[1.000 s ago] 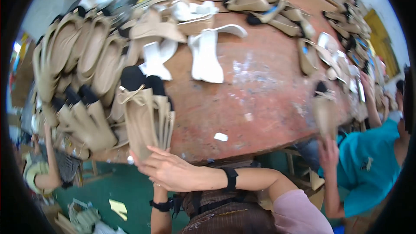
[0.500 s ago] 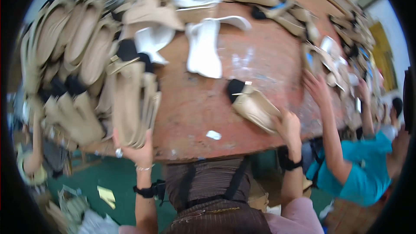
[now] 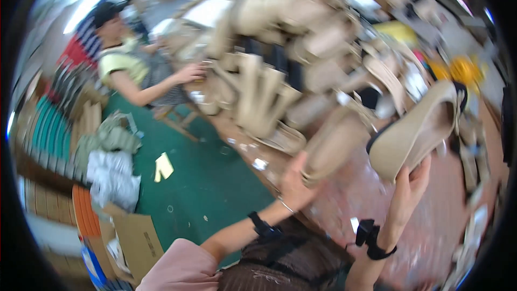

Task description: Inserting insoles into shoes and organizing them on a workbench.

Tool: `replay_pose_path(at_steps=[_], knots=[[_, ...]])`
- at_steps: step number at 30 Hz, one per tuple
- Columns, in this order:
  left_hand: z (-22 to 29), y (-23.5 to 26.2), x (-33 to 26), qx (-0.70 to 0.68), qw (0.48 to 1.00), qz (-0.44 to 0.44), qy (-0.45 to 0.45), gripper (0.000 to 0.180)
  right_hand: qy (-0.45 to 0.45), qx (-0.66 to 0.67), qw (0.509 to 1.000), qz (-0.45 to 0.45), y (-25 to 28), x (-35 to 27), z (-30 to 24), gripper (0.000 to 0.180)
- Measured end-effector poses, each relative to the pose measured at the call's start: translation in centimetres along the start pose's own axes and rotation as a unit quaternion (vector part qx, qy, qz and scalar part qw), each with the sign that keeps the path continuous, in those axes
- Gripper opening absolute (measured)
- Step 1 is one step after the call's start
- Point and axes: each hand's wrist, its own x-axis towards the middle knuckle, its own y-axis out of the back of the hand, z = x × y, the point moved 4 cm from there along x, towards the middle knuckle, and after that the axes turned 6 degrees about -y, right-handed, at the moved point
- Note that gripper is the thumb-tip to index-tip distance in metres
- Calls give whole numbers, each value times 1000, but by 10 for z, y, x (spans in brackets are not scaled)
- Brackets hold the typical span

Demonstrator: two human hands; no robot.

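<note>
In my right hand a beige flat shoe with a dark toe is lifted above the table, its heel end gripped between thumb and fingers. My left hand is closed round the heel end of another beige flat, blurred by motion; whether more shoes are nested with it I cannot tell. The two shoes are side by side, a small gap between them. Beyond my left hand, several beige shoes stand on end in a row at the table edge.
A large heap of beige shoes covers the far part of the reddish table. A person in a light yellow top works at the left side. Yellow paper, grey plastic bags and an open cardboard box lie on the green floor.
My view has swung left. The shoe in my right hand has come up off the table and toward the shoe in my left hand.
</note>
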Motion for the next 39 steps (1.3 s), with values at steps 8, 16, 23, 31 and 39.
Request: replay_pose_path(at_steps=[8,16,23,31,39], knots=[[-4,0,-15,-39,983,155,-91,95,-226,-400,856,-236,-72,-64,77,81],[6,6,-6,-10,988,128,-89,94,-192,-296,905,-237,-13,-91,57,69],[8,10,-3,0,991,105,-85,94,-52,-652,707,-269,101,-141,117,93],[12,8,-3,24,994,83,-68,95,-49,-732,595,-328,103,-180,147,118],[1,0,-10,-17,994,97,-53,92,-98,-707,607,-350,75,-170,126,119]])
